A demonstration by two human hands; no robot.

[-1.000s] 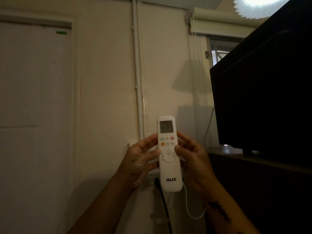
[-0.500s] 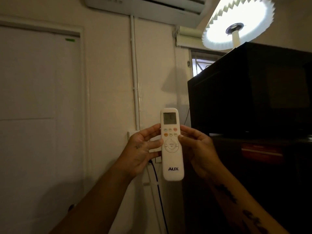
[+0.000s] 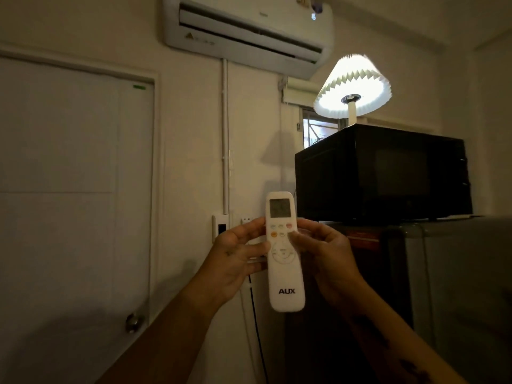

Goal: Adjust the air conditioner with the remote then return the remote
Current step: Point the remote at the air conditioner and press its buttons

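Note:
A white AUX remote point(image 3: 285, 273) stands upright in front of me, its small screen at the top. My left hand point(image 3: 235, 256) grips its left edge. My right hand point(image 3: 327, 253) holds the right edge, and its thumb rests on the button rows below the screen. High on the wall hangs the white air conditioner point(image 3: 249, 31), with its long dark slot showing.
A white door point(image 3: 74, 189) with a round knob point(image 3: 134, 322) fills the left. A black microwave point(image 3: 382, 173) sits on a cabinet at the right, with a lit pleated lamp point(image 3: 353, 87) on top. Wall sockets point(image 3: 221, 227) and a hanging black cable are behind the remote.
The view has tilted upward, bringing the whole air conditioner and the lamp into sight. The remote stays in both hands, and my right thumb has moved up from the round pad to the upper buttons.

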